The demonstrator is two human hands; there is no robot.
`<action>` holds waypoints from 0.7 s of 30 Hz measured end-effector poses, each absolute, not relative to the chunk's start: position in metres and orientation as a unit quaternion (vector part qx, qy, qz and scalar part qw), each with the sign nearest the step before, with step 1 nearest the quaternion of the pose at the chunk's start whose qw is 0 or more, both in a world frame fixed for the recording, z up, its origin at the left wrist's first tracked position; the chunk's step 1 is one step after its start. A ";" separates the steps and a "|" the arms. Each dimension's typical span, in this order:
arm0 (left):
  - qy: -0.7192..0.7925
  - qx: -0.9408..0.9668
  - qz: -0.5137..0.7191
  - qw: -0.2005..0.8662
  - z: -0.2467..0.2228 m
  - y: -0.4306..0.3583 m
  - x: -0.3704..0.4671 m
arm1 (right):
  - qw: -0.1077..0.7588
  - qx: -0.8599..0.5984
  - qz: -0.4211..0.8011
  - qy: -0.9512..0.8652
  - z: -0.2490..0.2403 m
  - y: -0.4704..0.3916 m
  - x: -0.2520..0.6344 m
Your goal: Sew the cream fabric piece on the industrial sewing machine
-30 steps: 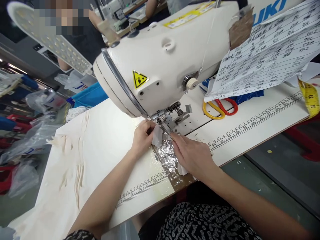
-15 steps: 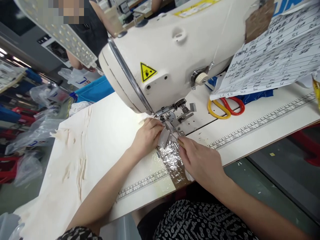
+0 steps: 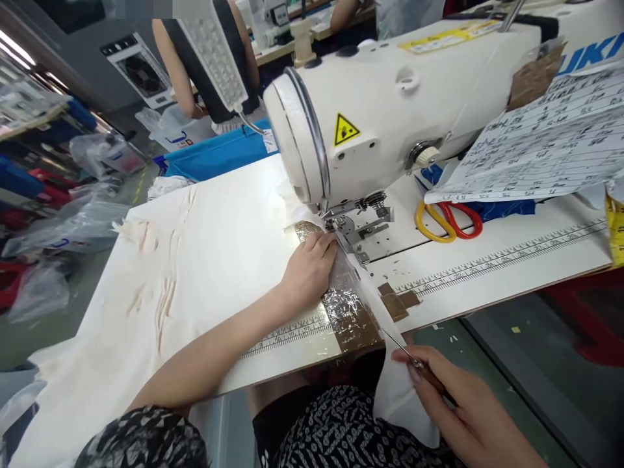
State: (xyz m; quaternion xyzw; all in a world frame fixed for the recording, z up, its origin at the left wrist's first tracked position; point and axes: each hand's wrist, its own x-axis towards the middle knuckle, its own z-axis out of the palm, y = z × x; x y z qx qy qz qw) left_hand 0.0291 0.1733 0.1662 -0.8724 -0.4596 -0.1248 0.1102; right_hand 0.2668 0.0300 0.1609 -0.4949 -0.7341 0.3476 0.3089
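Note:
My left hand [image 3: 311, 268] rests on the machine bed just in front of the presser foot [image 3: 334, 223], its fingers pressed together on the edge of a white fabric strip [image 3: 377, 299]. From the foot the strip runs toward me, over the table edge and onto my lap. My right hand [image 3: 453, 396] is closed round the wooden handle of an awl [image 3: 425, 374] below the table edge. The awl's thin metal shaft points up and left, its tip against the strip. A white sewing machine [image 3: 370, 123] stands over the work.
Scissors [image 3: 446, 221] with yellow and red handles lie right of the foot, beneath a handwritten sheet [image 3: 531, 143]. Cream fabric [image 3: 166, 312] spreads over the table's left side. Clear film and brown tape [image 3: 358, 325] cover the front edge. Another person [image 3: 214, 65] stands behind a blue bin [image 3: 219, 156].
My right hand has moved from near the presser foot toward me and down, past the table edge, with the awl. The strip now stretches out long. My left hand stays by the foot.

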 end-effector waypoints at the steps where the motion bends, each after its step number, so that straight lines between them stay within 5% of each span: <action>1: -0.459 -0.873 -0.120 0.109 0.166 0.170 0.029 | 0.305 -0.503 0.356 -0.726 0.159 0.030 0.268; 21: -0.443 -0.883 -0.141 0.070 0.159 0.173 0.018 | 0.347 -0.593 0.495 -0.532 0.156 0.034 0.260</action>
